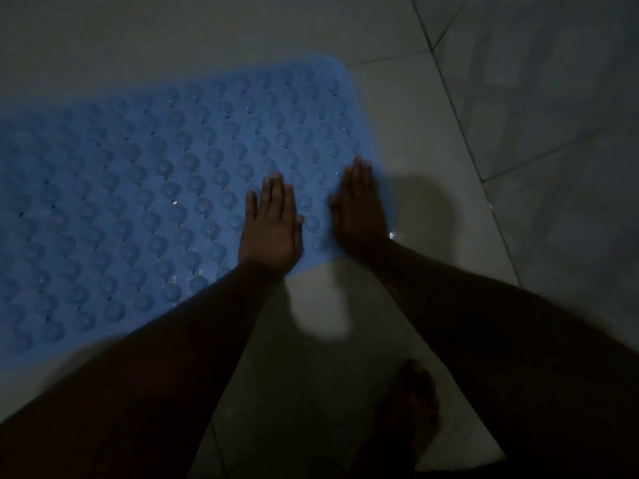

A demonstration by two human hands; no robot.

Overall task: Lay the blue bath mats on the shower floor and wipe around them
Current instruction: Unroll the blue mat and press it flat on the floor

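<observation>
The tiled shower floor (397, 108) runs under everything, dim, with bare tile just right of my right grip (359, 209) and behind both wrists. On it lies one blue bath mat (138, 202). Its bumpy face is up, and it spreads far to the left of my grips and beyond my fingertips. Its near right corner is directly under my palms.

My left grip (271, 229) rests flat on the mat, fingers straight and together, clamped on nothing. My right grip lies just beside it, also flat and straight-fingered, along the mat's right edge. Neither curls round anything; I judge both are pressing the corner down. My bare foot (413, 402) stands on the tile behind my right grip, well apart from the mat.

As I judge it, this mat is laid and only being seated. The task names more than one mat, but I see no second one and no cloth, so the other mat and all the wiping are left.
</observation>
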